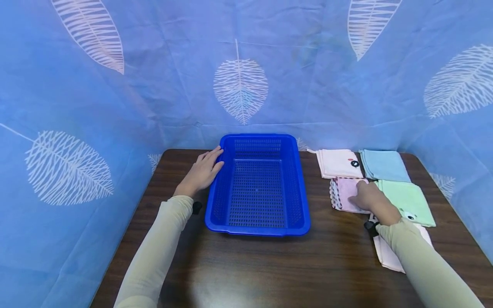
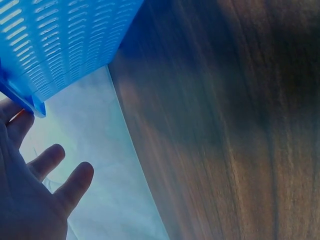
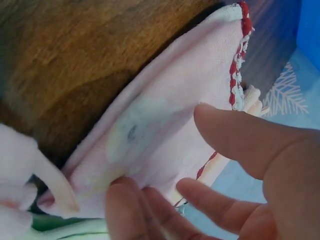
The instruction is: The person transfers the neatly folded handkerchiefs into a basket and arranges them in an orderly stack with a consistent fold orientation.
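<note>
A blue plastic basket point(image 1: 256, 192) with slotted sides and a perforated floor stands on the table, with nothing inside. My left hand point(image 1: 202, 171) rests at its left rim, fingers extended; the left wrist view shows fingertips at the rim point(image 2: 37, 107) and other fingers spread apart. On the right, my right hand point(image 1: 367, 197) touches a folded pink towel point(image 1: 344, 192) edged in red and white. Up close, that towel point(image 3: 175, 85) carries a pale printed figure, and the right thumb and fingers point(image 3: 220, 135) lie apart on its surface.
Around the pink towel lie a whitish-pink folded towel point(image 1: 335, 163), a light blue one point(image 1: 386, 166), a light green one point(image 1: 410, 201) and a pale pink one point(image 1: 387, 252) partly under the right forearm. A blue leaf-patterned cloth point(image 1: 185, 85) hangs behind the brown wooden table point(image 1: 262, 265).
</note>
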A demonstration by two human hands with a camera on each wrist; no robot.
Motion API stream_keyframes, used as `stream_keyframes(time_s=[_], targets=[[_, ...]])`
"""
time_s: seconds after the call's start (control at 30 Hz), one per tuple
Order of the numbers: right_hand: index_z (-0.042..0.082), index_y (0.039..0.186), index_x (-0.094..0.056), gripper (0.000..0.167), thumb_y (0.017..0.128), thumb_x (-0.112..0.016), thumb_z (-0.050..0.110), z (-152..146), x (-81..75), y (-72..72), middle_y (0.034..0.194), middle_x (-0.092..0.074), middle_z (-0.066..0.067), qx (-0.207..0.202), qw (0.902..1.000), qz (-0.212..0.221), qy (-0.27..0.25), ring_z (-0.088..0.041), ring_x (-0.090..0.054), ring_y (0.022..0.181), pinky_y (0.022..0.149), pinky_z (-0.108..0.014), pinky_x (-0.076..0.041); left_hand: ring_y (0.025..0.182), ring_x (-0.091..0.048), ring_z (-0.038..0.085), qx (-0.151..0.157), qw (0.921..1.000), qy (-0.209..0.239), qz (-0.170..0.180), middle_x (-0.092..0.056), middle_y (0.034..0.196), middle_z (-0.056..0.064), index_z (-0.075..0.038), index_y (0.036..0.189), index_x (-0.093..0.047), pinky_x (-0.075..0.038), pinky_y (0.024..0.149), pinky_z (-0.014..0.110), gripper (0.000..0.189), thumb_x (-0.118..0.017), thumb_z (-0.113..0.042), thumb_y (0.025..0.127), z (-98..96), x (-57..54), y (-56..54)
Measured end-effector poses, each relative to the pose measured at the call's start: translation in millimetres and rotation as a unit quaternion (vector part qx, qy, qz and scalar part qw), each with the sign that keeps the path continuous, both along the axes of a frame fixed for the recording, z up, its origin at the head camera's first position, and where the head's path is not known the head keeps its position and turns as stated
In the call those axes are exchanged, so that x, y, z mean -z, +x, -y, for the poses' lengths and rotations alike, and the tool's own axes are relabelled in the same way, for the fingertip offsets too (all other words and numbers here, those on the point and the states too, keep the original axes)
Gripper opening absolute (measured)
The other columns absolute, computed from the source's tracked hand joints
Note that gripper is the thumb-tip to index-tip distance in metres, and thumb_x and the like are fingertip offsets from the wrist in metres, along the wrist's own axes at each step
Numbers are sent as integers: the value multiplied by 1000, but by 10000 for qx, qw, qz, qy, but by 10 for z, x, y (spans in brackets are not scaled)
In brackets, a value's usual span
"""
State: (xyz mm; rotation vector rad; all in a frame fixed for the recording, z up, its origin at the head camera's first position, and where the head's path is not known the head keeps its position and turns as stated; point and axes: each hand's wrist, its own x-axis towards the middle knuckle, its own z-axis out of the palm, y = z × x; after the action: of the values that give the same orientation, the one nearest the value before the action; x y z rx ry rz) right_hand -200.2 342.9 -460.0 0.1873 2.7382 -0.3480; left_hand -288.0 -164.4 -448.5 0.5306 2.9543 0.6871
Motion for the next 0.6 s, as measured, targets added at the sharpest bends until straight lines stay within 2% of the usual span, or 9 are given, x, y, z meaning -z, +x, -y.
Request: stream_keyframes(time_s=[0.1,0.2,0.4,0.6], targets=[[-27,125,-45,61,94,-66,22,24,20,3,118,-51,-47,173,9998,29,34,-49,-56,100,86,-60,-53,158,-18,37,1,10000,36,64,-16,173,-5,-28,164,-20,-22,122,70,60,-29,-52,109,9,-3,7],[-26,123,-47,60,93,-67,22,43,44,25,118,-50,-48,110,9999,-107,54,-52,-55,102,86,-61,-52,159,-18,36,-2,9999,52,99,-15,173,-6,-29,164,-19,-22,123,69,61,-29,-52,109,3,12,10],[-23,130,-47,64,92,-70,22,74,76,59,125,-49,-47,-401,9976,-563,-53,-57,-50,115,100,-67,-46,158,-19,37,17,10000,54,46,-16,173,-6,-29,164,-19,-22,123,68,61,-28,-53,109,13,16,4],[-20,128,-53,58,90,-72,20,78,105,82,118,-55,-42,-893,9926,-819,-105,-51,-55,108,96,-64,-48,159,-19,37,70,10000,27,29,-15,173,-6,-29,164,-18,-22,124,67,60,-27,-53,109,26,20,-13]])
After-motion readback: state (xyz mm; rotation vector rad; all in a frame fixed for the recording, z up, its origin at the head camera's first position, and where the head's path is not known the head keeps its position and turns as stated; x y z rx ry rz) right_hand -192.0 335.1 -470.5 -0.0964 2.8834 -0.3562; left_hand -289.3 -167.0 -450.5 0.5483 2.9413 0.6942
